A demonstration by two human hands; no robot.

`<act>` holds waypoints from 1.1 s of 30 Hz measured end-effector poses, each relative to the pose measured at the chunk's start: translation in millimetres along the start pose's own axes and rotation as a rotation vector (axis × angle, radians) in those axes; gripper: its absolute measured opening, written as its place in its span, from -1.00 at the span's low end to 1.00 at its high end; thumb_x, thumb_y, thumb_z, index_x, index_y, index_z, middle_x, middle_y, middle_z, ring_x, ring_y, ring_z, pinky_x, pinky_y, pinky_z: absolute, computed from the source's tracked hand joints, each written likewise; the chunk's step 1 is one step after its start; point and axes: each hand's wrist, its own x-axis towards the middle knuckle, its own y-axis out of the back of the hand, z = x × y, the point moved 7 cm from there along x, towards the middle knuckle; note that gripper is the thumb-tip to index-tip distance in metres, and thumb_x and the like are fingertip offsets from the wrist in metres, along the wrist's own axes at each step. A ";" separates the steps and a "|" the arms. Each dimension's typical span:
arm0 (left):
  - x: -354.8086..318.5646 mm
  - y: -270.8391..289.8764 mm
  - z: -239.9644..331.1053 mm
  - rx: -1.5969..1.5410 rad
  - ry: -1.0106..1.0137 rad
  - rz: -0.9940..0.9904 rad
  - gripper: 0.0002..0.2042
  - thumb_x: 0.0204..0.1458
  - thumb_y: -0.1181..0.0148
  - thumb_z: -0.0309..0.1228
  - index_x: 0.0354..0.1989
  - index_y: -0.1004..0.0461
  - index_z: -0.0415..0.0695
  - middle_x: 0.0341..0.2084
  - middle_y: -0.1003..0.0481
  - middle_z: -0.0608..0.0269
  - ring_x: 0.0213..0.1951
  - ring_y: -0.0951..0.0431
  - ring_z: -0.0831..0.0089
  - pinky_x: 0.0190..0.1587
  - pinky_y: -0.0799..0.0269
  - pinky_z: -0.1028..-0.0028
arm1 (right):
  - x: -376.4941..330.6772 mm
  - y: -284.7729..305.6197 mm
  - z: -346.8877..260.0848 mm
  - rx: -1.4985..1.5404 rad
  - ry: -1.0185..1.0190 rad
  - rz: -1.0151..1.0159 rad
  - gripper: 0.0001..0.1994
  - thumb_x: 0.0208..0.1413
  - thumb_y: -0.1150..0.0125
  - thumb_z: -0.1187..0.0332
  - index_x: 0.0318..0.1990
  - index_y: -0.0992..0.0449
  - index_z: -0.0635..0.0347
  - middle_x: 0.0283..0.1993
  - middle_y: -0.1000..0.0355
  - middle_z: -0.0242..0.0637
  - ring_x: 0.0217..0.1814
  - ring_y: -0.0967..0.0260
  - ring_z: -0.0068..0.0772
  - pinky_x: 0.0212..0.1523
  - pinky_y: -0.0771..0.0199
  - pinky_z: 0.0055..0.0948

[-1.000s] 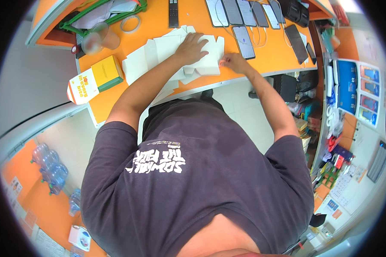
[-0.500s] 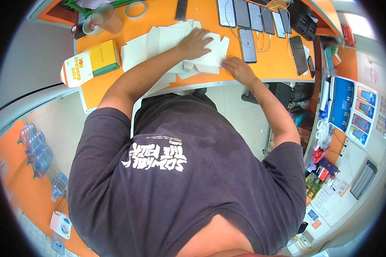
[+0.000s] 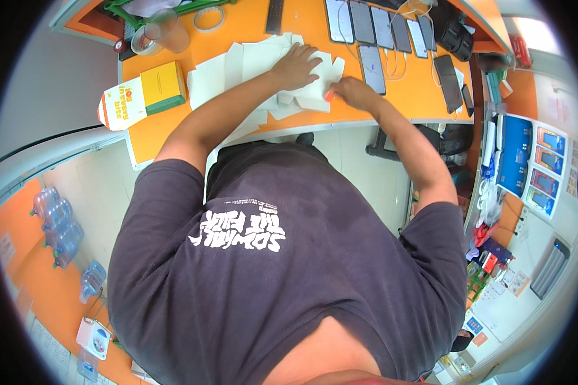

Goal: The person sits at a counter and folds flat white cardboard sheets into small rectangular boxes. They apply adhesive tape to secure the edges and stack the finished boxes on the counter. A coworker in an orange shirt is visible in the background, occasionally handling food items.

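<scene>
White flattened card sheets with folded flaps (image 3: 237, 67) lie overlapping across the orange desk (image 3: 157, 138), some reaching over its front edge. My left hand (image 3: 295, 67) rests on them with fingers spread, pressing from above. At their right edge my right hand (image 3: 358, 93) is closed, fingers curled and bent down toward the card. A small bright orange-red spot shows at its fingertips; what it is, I cannot make out. Just beyond the right hand lies a phone (image 3: 372, 69) with its screen lit.
Several phones with white cables (image 3: 392, 29) lie at the back right, a dark phone (image 3: 447, 83) nearer. At left are a yellow-green box (image 3: 162, 86), a white printed packet (image 3: 123, 104), a clear plastic cup (image 3: 173, 35) and a tape roll (image 3: 209, 19). A black remote (image 3: 274, 16) lies behind the card.
My right hand has changed from lying with fingers stretched beside the card to a curled grip at its edge, with an orange-red spot now showing. My left hand stays on the card.
</scene>
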 end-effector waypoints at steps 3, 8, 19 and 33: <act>5.9 49.0 14.2 -0.209 0.050 0.041 -0.53 0.06 -0.24 -0.21 0.12 -0.38 -0.13 0.15 -0.32 0.04 0.23 -0.26 0.07 0.29 -0.17 0.10 | -24.9 37.1 -41.2 0.042 0.027 0.330 -0.89 0.07 -0.13 0.50 -0.26 -0.56 0.14 -0.37 -0.53 -0.15 -0.21 -0.50 -0.08 -0.14 -0.47 -0.16; -28.9 63.8 69.2 -0.309 -0.030 -0.252 -0.65 -0.07 -0.33 -0.26 -0.13 -0.48 -0.13 -0.19 -0.50 0.15 -0.06 -0.48 0.17 0.00 -0.40 0.20 | -37.6 34.1 -84.3 0.054 -0.081 0.658 -0.91 0.03 -0.17 0.50 -0.29 -0.55 0.20 -0.35 -0.53 -0.17 -0.25 -0.50 -0.11 -0.17 -0.48 -0.19; -90.9 12.3 64.1 -0.210 0.023 0.112 -0.92 0.01 -0.26 -0.36 -0.40 -0.54 -0.06 -0.44 -0.50 0.32 -0.30 -0.54 0.34 -0.38 -0.47 0.37 | -48.7 -23.2 10.9 0.900 -0.715 0.835 -0.80 0.19 -0.24 0.34 -0.17 -0.51 0.30 -0.19 -0.56 -0.18 -0.19 -0.53 -0.34 -0.13 -0.52 -0.39; -90.1 16.3 67.0 -0.221 -0.008 0.146 -0.93 -0.02 -0.24 -0.38 -0.44 -0.51 -0.07 -0.47 -0.47 0.34 -0.32 -0.53 0.36 -0.46 -0.46 0.35 | -2.9 10.3 -30.6 0.060 -0.341 0.686 -0.85 -0.03 -0.19 0.49 -0.26 -0.51 0.13 -0.22 -0.46 -0.20 -0.14 -0.45 -0.16 -0.17 -0.51 -0.24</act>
